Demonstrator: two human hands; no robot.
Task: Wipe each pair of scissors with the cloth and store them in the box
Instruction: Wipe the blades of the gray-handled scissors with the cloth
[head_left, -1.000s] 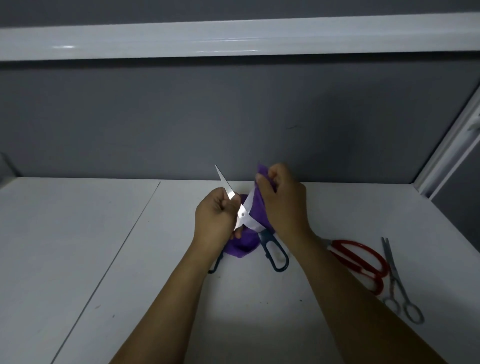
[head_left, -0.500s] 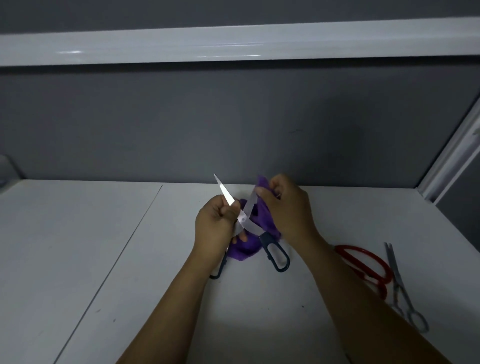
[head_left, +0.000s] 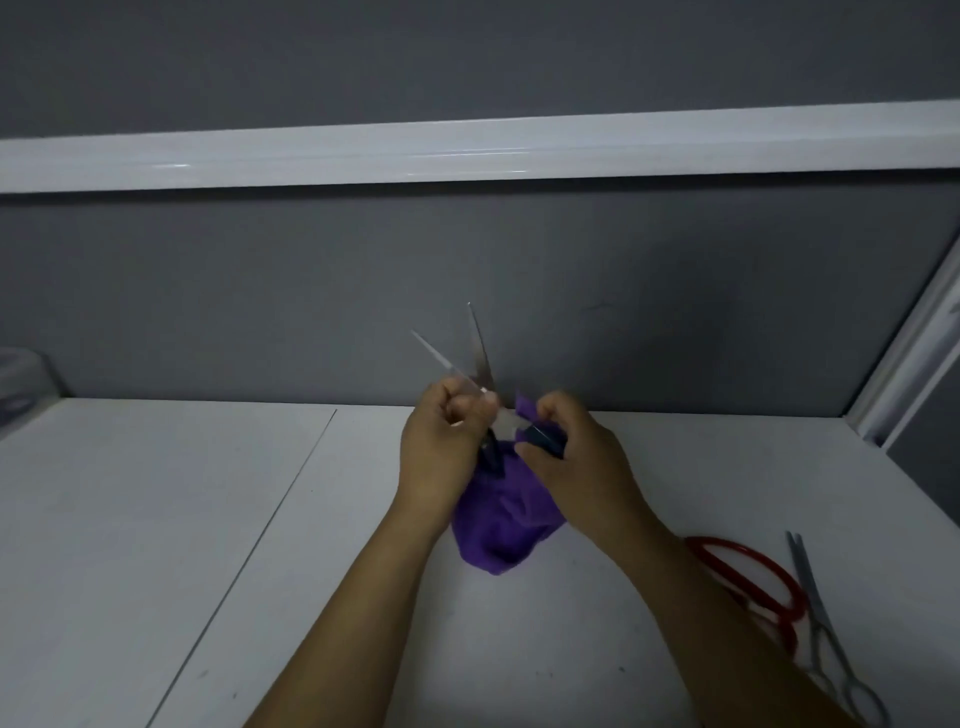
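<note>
My left hand (head_left: 441, 447) grips a pair of dark-handled scissors (head_left: 480, 353) near the pivot. Both blades point up and are spread apart. My right hand (head_left: 576, 457) pinches the purple cloth (head_left: 504, 519) against one dark handle of the same scissors. The rest of the cloth hangs bunched below and between the hands, just above the white table (head_left: 156, 519). The handles are mostly hidden by fingers and cloth.
Red-handled scissors (head_left: 753, 577) lie on the table at the right, partly under my right forearm. All-metal scissors (head_left: 826, 639) lie beside them, farther right. A pale translucent container (head_left: 21, 384) shows at the far left edge. A grey partition rises behind the table.
The cloth has slid down from the blade to the handles and both blades now stand bare. The scissors have tipped more upright. The camera has tilted and the view sits lower.
</note>
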